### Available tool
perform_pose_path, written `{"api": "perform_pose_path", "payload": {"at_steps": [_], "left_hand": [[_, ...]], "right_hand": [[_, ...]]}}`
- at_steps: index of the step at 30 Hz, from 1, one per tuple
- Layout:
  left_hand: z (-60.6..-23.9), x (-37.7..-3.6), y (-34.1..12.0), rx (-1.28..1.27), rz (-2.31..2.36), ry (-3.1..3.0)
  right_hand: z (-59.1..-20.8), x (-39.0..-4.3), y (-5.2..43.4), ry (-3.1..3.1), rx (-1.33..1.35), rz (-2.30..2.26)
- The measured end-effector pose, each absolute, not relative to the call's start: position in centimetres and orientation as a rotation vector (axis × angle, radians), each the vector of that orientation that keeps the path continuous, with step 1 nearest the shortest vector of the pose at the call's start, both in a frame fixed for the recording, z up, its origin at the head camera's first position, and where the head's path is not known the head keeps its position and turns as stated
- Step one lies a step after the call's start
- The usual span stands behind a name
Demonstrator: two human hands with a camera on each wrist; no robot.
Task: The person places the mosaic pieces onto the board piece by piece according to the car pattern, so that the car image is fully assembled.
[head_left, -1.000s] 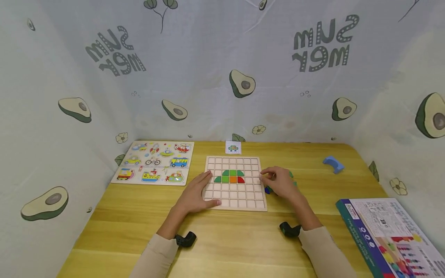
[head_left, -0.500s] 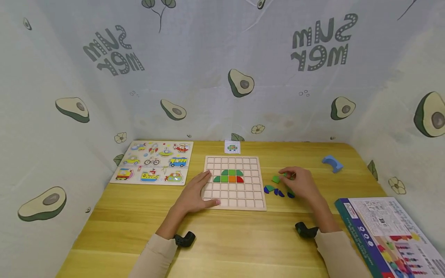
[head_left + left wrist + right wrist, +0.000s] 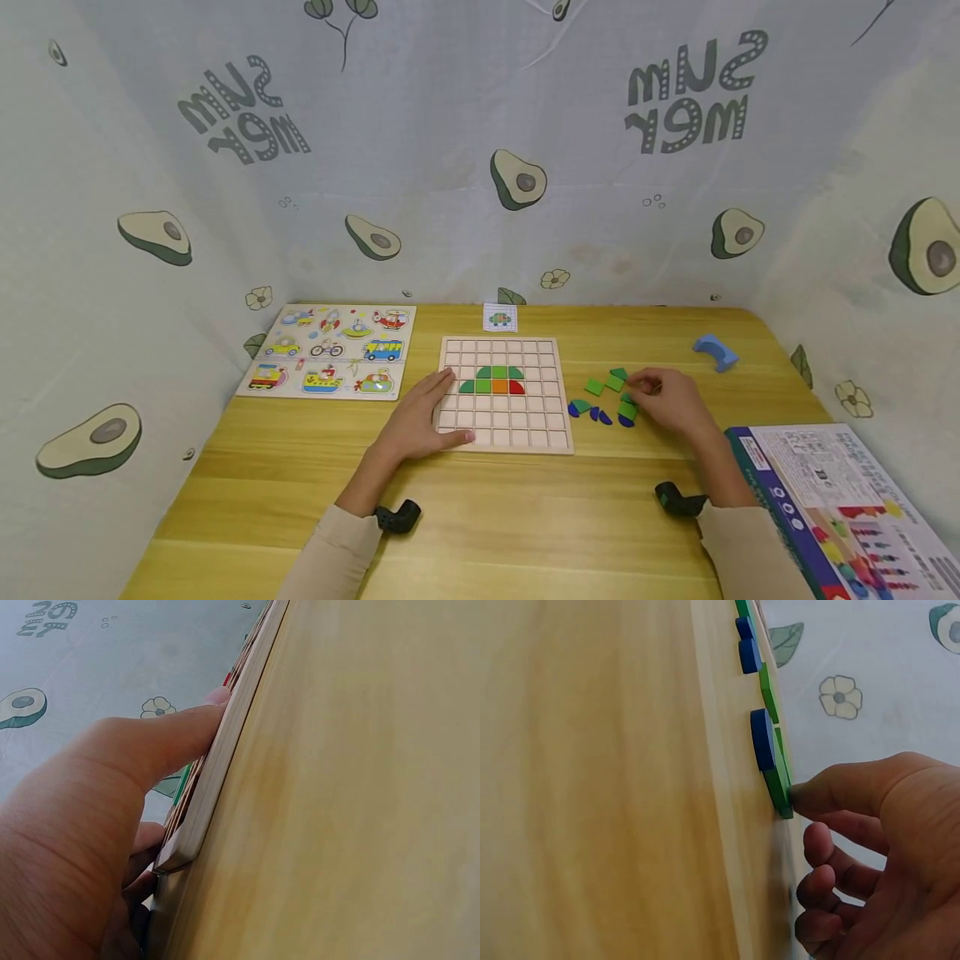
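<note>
The wooden grid board point(image 3: 506, 425) lies flat on the table, with green, orange and red tiles point(image 3: 499, 387) set in its middle squares. My left hand point(image 3: 420, 419) rests on the board's left side, fingers extended along the edge and thumb on the near rim. Right of the board is a loose group of green and blue tiles point(image 3: 616, 382). Over the right side of that group, my right hand point(image 3: 667, 402) has its thumb and index finger close together. In the right wrist view the thumb meets a green tile point(image 3: 778, 784); whether the fingers pinch it is hidden.
A small picture card point(image 3: 500, 317) lies behind the board. To the left is a vehicle puzzle board point(image 3: 330, 367). A blue arch block point(image 3: 717, 353) lies at the back right, and a printed box point(image 3: 832, 492) at the front right. A patterned cloth point(image 3: 450, 125) encloses the table.
My right hand has gone from the board's right edge rightward to the far side of the loose tiles, uncovering more of them. The left hand stays on the board.
</note>
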State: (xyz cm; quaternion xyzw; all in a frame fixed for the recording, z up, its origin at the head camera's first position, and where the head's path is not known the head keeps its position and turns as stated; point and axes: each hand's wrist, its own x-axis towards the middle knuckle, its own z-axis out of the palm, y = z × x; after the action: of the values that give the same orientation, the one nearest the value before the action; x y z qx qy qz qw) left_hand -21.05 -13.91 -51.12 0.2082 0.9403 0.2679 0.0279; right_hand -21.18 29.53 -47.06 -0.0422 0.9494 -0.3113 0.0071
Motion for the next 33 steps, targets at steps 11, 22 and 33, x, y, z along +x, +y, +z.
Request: {"api": "perform_pose_path", "payload": {"at_steps": [11, 22, 33], "left_hand": [[-51.02, -21.0, -13.87, 0.643, 0.829, 2.898], [-51.26, -21.01, -13.97, 0.658, 0.84, 2.909], [-51.43, -21.09, -14.05, 0.639, 0.815, 2.888]], "right_hand": [[-47.57, -21.28, 30.03, 2.988, -0.057, -0.963], [-47.21, -21.2, 30.54, 2.902, -0.314, -0.919], [-47.1, -21.0, 30.42, 2.888, -0.272, -0.957]]}}
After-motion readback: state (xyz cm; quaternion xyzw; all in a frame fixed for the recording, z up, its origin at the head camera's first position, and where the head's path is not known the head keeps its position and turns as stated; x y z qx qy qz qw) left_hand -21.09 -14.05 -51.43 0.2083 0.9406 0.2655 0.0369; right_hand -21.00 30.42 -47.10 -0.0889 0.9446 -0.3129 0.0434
